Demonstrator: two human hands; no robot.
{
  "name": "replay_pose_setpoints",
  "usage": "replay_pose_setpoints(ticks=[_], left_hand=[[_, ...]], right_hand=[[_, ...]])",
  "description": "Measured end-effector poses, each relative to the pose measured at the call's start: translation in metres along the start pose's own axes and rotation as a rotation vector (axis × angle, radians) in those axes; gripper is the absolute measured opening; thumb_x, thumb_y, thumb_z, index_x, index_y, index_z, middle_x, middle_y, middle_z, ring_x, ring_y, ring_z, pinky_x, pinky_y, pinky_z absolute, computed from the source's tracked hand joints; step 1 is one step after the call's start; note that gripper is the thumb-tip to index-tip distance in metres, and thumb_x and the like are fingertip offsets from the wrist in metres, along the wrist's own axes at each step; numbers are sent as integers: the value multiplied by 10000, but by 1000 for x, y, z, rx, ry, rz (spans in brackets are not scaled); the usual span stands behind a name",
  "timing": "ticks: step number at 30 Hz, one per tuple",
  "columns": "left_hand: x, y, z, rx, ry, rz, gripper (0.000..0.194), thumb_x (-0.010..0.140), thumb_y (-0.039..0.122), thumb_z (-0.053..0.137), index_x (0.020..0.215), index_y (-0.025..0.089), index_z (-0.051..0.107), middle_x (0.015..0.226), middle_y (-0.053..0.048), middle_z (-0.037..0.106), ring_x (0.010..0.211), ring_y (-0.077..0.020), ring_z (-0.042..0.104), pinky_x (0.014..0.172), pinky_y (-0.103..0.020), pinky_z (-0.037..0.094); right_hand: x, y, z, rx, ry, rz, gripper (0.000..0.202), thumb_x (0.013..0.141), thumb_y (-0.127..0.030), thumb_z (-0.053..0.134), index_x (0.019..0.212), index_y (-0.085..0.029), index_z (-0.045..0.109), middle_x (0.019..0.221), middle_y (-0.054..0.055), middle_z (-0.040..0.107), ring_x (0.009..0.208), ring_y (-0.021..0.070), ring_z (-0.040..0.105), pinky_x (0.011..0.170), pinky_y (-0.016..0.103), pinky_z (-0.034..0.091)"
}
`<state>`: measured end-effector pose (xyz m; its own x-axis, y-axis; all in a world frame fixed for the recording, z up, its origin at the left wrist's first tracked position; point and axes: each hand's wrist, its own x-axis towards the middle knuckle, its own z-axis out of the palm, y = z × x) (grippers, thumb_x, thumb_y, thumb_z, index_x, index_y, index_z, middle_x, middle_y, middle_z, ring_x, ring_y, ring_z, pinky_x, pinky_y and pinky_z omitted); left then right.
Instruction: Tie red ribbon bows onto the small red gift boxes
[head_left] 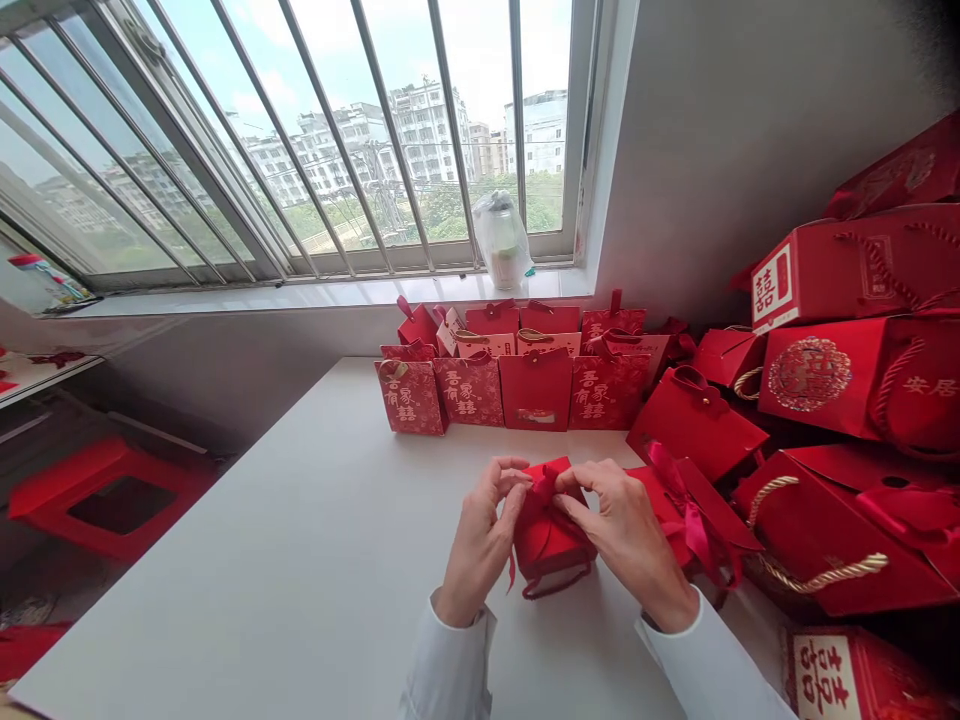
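Observation:
A small red gift box (551,545) stands on the white table (300,540), with a red ribbon bow (546,488) on its top and a dark red cord handle (559,582) hanging at its near side. Thumb and fingers of my left hand (484,535) pinch the left side of the bow. On the right side of the bow, my right hand (626,535) pinches the ribbon between thumb and forefinger. A loose ribbon end hangs down the box's left side, below my left fingers.
Rows of small red bags (536,390) stand at the table's back edge. Larger red boxes (832,520) with cord handles are piled at the right. A plastic-wrapped jar (501,245) stands on the windowsill (337,292). A red stool (112,495) is left of the table.

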<state>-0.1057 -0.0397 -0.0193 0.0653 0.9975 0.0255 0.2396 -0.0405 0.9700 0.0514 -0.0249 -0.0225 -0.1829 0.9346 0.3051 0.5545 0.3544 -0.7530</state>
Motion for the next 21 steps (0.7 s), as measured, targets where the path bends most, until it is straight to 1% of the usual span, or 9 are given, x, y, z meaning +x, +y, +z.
replay_pose_setpoints(ticks=[4,7,11,17,21], left_hand=[[0,0,5,57,58,3,216,932,342,404,1084,206,475,934,-31,670,848,-154,629,776,-266,461],[0,0,7,103,80,23,199,924,315,415,1078,202,470,877,-18,659,826,-150,619,789,-270,453],[-1,0,6,137,99,57,229,896,275,461,1115,211,451,882,-9,661,848,-156,617,837,-290,448],[2,2,4,127,107,55,199,833,209,524,1032,201,516,844,-15,688,944,-185,619,913,-333,424],[6,3,0,164,114,37,205,769,156,557,970,196,552,840,-19,712,946,-193,612,901,-332,420]], right_hand=[[-1,-1,-1,-14,-10,-15,154,808,-102,558,748,-222,633,766,-1,655,771,194,551,669,303,435],[-1,-2,-1,-3,-10,-16,158,813,-94,549,719,-212,594,741,-9,637,734,181,538,649,289,423],[-1,-2,2,4,7,-37,155,821,-106,540,718,-211,587,743,-5,637,720,178,543,636,283,418],[-1,2,6,-49,14,-65,154,828,-111,544,733,-218,602,747,-11,633,716,175,538,648,285,399],[-2,3,9,-99,46,-91,138,843,-138,540,750,-218,602,743,-10,630,707,172,533,648,287,381]])
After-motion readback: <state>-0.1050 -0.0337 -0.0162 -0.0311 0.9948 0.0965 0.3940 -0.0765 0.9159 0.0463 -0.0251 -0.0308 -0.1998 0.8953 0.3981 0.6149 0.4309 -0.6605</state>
